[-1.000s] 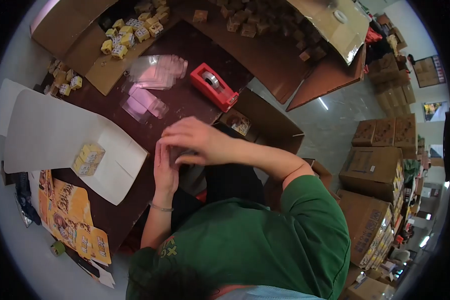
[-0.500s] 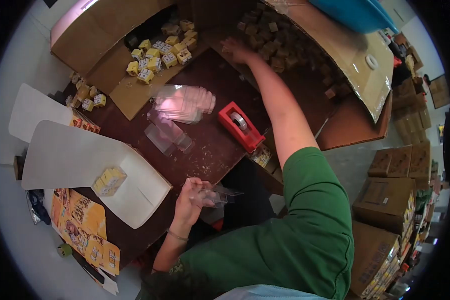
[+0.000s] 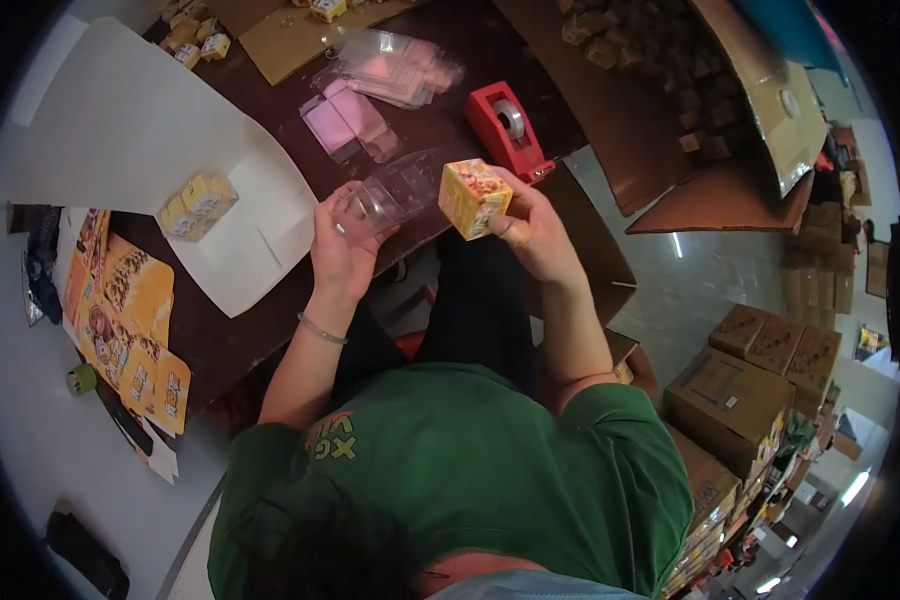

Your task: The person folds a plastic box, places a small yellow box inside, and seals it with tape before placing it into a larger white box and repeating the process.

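The left hand [image 3: 338, 245] pinches a clear folded plastic sleeve box [image 3: 398, 190], fingers curled around its near end so its open mouth points to the right. Just right of it, nearly touching, the right hand [image 3: 535, 228] grips a small yellow printed cardboard cube [image 3: 473, 197] between thumb and fingers. Beyond both hands, a red tape dispenser [image 3: 510, 128] sits on the dark brown table [image 3: 440, 120].

A green short-sleeved shirt [image 3: 490, 470] (yellow lettering near one shoulder), dark trousers [image 3: 475, 310], and a thin bracelet [image 3: 322, 330] above the shirt.
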Motion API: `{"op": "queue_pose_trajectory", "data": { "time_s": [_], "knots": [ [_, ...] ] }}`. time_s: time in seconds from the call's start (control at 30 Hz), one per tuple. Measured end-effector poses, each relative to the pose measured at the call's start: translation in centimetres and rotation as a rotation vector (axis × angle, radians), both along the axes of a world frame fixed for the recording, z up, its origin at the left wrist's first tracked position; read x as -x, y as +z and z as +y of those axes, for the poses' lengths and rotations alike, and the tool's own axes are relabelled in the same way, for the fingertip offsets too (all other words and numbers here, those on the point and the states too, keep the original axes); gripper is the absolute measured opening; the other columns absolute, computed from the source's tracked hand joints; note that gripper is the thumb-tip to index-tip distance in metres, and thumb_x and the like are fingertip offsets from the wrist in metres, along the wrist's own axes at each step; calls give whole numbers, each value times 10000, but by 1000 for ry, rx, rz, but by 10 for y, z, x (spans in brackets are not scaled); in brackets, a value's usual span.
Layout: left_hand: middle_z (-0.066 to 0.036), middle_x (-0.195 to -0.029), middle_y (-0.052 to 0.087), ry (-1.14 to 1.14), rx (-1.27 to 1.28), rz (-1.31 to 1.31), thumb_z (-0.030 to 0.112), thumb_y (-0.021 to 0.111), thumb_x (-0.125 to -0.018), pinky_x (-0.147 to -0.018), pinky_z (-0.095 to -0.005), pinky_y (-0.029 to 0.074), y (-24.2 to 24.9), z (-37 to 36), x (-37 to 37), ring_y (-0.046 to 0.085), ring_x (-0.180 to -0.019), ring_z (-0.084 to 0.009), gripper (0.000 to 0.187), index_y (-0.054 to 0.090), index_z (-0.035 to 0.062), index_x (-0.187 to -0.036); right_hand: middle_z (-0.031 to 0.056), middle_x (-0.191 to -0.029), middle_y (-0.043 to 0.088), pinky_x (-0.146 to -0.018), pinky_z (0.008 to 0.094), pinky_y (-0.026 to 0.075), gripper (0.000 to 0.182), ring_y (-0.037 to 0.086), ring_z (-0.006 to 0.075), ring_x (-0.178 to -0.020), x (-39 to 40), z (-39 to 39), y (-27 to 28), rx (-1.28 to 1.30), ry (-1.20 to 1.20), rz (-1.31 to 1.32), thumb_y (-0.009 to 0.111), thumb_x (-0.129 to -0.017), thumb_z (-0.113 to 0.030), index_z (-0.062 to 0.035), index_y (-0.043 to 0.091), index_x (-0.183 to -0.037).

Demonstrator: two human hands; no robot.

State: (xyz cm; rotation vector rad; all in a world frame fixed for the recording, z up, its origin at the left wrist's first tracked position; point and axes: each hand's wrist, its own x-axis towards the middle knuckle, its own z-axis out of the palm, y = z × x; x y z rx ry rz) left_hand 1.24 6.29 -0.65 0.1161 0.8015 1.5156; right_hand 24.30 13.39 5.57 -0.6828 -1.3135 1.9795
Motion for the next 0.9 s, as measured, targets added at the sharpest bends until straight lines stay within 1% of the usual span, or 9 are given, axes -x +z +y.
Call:
{"op": "queue_pose_trajectory", "data": {
  "time_s": [0.07,0.1,0.17,0.2,0.37,0.5,0.73,0.87,0.9],
  "knots": [
    [-106,-1150,599,69,2,71,355,344,-1015,-856,-412,514,2,-6,-7,599,-1025,-246,370,514,70,-1179,58,-1296,577,-1028,326,429,645,551,146,-1189,8,-23,5,40,-24,27,734,-862,-171,16,443,-1407],
    [-102,-1139,594,73,-61,162,341,349,-1011,-864,-409,510,3,-11,-8,595,-1026,-236,357,512,68,-1173,74,-1237,603,-974,316,459,632,592,163,-1115,15,-28,3,45,-78,-1,751,-825,-112,7,475,-1381],
    [-94,-1117,585,75,-190,343,314,359,-1003,-882,-404,502,5,-22,-11,588,-1027,-217,332,508,62,-1160,108,-1148,611,-920,303,480,630,619,193,-1017,28,-34,2,-645,-286,-483,754,-790,-79,-10,507,-1366],
    [-94,-1103,582,106,-192,389,305,363,-998,-893,-394,496,9,-26,-12,585,-1024,-211,329,508,55,-1156,131,-1078,598,-867,298,500,656,622,218,-948,37,-40,0,-736,-372,-529,759,-753,-51,-31,526,-1365],
    [-103,-1070,576,231,-250,635,296,369,-993,-934,-347,467,10,-42,-2,583,-1002,-190,349,509,15,-1146,120,-1103,612,-856,307,516,686,633,213,-949,44,-64,5,-779,-280,-408,803,-725,-73,-32,543,-1359],
    [-117,-1092,570,201,-284,586,331,379,-993,-948,-343,459,12,-54,1,584,-1011,-204,383,505,4,-1148,128,-1131,631,-898,306,507,667,643,212,-999,44,-78,2,-708,-298,-356,807,-720,-78,-24,562,-1339],
    [-134,-1137,540,145,-399,623,366,401,-982,-973,-369,453,12,-64,4,572,-1047,-225,401,490,16,-1159,133,-1183,620,-943,304,492,646,633,211,-1063,45,-93,13,-295,-226,-152,771,-743,-30,-13,549,-1349],
    [-131,-1135,529,117,-405,682,370,416,-975,-974,-366,448,8,-65,9,563,-1054,-218,413,486,16,-1177,125,-1189,610,-929,302,491,549,622,196,-1075,46,-92,-4,-660,-371,-353,776,-766,-32,-24,606,-1288],
    [-128,-1133,529,121,-396,706,374,418,-978,-970,-357,447,5,-65,9,560,-1054,-208,420,484,14,-1184,112,-1131,636,-860,287,511,432,639,168,-999,48,-90,2,-831,-482,-461,786,-774,-27,-16,653,-1185]
  ]
}}
